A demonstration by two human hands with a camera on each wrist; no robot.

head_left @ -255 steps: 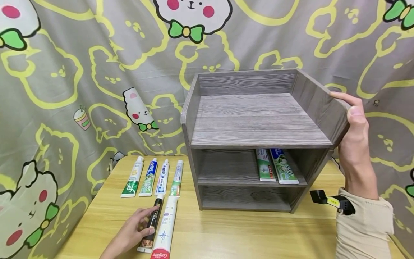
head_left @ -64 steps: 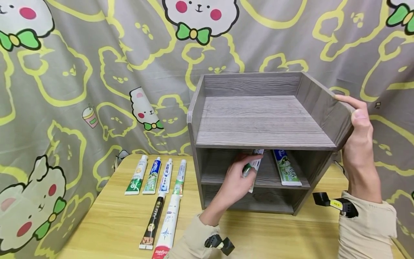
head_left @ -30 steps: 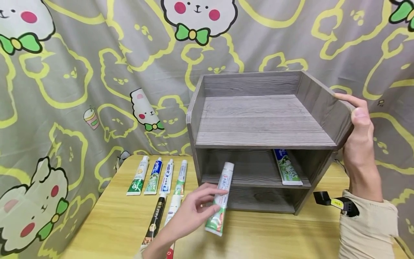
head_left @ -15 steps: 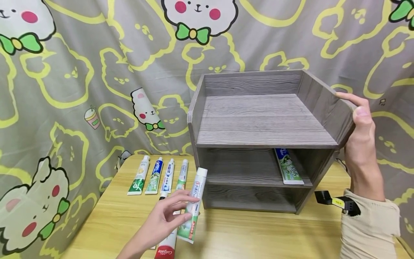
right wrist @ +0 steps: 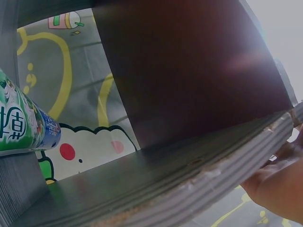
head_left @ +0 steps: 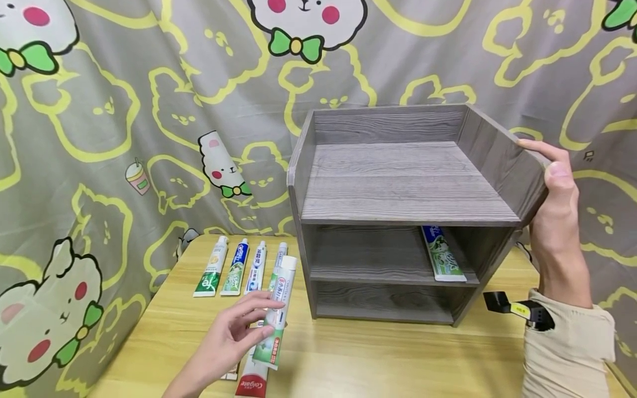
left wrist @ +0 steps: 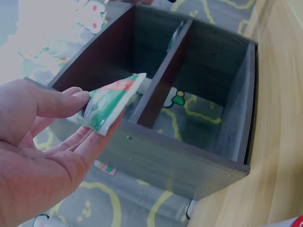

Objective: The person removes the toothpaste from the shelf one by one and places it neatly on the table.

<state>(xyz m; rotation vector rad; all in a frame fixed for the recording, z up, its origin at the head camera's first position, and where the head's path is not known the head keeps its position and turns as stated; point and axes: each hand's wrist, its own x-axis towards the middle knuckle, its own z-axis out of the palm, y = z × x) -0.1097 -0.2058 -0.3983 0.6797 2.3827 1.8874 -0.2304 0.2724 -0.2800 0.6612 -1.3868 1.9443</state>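
Observation:
My left hand (head_left: 231, 329) pinches a white-and-green toothpaste tube (head_left: 280, 304) between thumb and fingers, cap end pointing up and away. In the left wrist view the tube's flat crimped end (left wrist: 111, 101) faces the camera. It overlaps a white-and-red Colgate tube (head_left: 252, 381) lying on the table. Beside that, a black tube is mostly hidden by the hand. On the right, my right hand (head_left: 557, 215) grips the upper side panel of a grey wooden shelf unit (head_left: 398, 182). One blue-and-green toothpaste tube (head_left: 443, 254) lies on its middle shelf.
Several toothpaste tubes lie in a row at the back left of the wooden table (head_left: 378, 359), among them a green-and-white one (head_left: 211, 268) and a blue-and-green one (head_left: 235, 268). A patterned curtain (head_left: 174, 110) hangs close behind the shelf unit.
My left hand has taken the white-and-green toothpaste tube out of the middle shelf and carried it left, over the Colgate tube. The right hand has kept its grip on the shelf unit.

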